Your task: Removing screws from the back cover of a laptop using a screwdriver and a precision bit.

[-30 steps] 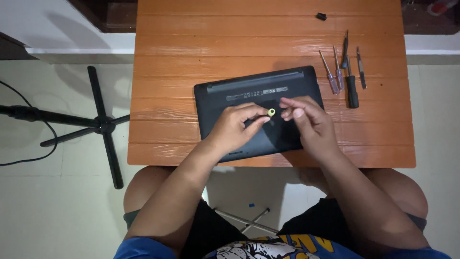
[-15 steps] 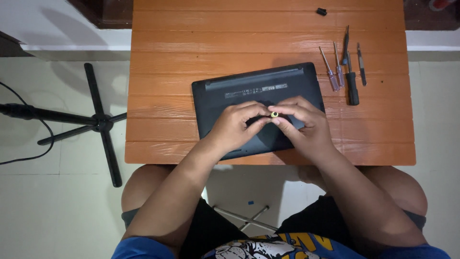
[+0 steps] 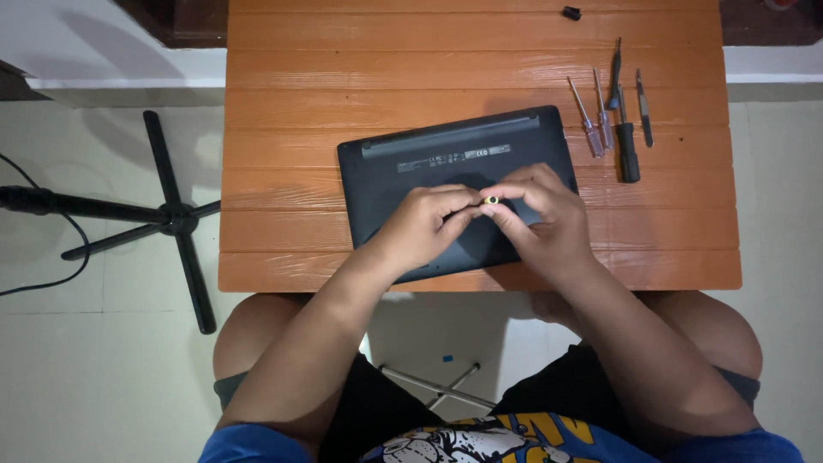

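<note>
The orange wooden table stood over a pale tiled floor, bearing a dark laptop turned underside up. My left hand and right hand met above it, fingertips pinching a small yellowish ring between them, wrists bent inward; screwdrivers lay well apart.

My wooden table has orange-brown slats, and on its far right side lie a few screwdrivers side by side, with a small black cap well apart from them at the far edge. On the pale tiled floor to my left stands a black tripod base, with a dark cable curling near it. Under the table, near my knees, I see thin metal stool legs and a tiny blue scrap on the tiles.
</note>
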